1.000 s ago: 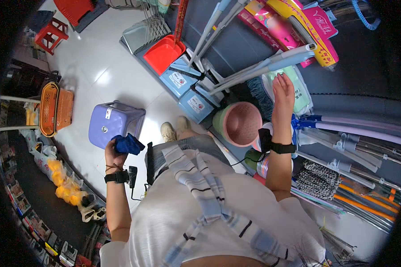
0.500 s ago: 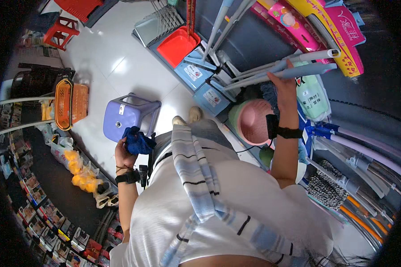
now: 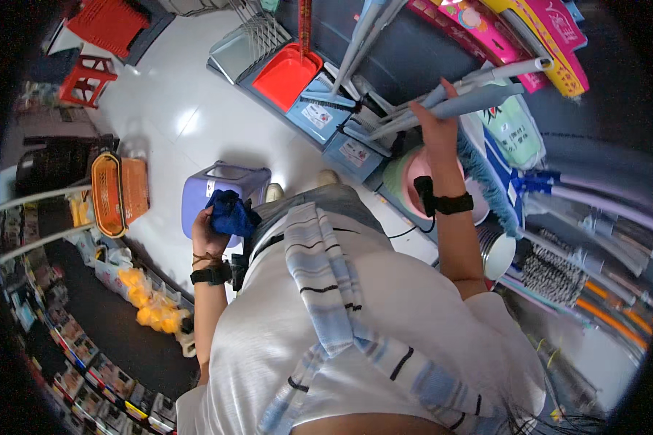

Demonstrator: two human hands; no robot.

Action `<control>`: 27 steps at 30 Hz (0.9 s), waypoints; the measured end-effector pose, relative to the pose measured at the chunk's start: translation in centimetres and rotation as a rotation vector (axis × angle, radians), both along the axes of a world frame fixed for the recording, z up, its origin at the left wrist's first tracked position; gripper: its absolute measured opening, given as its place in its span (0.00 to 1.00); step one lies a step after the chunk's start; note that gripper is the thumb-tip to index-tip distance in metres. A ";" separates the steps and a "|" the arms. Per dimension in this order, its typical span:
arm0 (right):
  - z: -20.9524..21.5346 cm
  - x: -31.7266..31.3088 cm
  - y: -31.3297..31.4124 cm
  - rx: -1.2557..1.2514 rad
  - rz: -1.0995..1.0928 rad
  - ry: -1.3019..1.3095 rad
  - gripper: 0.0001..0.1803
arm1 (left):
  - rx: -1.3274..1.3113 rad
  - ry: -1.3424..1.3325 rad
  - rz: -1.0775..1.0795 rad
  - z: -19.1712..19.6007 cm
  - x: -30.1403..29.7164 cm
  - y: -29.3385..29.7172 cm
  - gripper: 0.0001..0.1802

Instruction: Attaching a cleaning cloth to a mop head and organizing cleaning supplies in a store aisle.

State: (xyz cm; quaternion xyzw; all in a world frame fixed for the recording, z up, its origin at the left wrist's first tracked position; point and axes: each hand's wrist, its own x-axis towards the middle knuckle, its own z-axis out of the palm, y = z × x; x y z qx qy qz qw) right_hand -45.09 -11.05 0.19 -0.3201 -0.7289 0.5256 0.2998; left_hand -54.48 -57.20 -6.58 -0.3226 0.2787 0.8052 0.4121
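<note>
Near light-blue plastic dustpans (image 3: 354, 154), the right hand (image 3: 438, 127) has parted fingers around a long grey-blue plastic handle (image 3: 480, 100) — grip unclear; the left hand (image 3: 208, 235) clutches a dark-blue fabric bundle (image 3: 233, 215). Tugging could topple neighbouring grey handles (image 3: 516, 68).

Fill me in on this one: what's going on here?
A person in a white top is in among household goods. The left hand holds a bunched dark-blue cloth, seen in front of a purple plastic stool. The right hand is at a light-blue handle; whether it has closed fully around it is hard to tell. A red dustpan and a pink bin are further along that side.
</note>
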 end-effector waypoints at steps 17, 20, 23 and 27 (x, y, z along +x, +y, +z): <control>2.2 12.8 -22.0 0.318 -0.071 -0.337 0.30 | -0.049 0.054 -0.532 -5.4 -6.0 -5.2 0.13; 2.5 13.1 -23.7 0.424 -0.098 -0.385 0.16 | -0.104 0.088 -0.575 -2.7 -4.5 -2.7 0.15; 0.0 14.7 -23.8 0.373 -0.087 -0.243 0.08 | 0.059 0.159 -0.610 -2.3 -3.6 -1.7 0.20; 0.3 15.3 -23.4 0.427 0.051 -0.173 0.10 | 0.082 0.179 -0.623 -1.6 -2.8 -0.8 0.20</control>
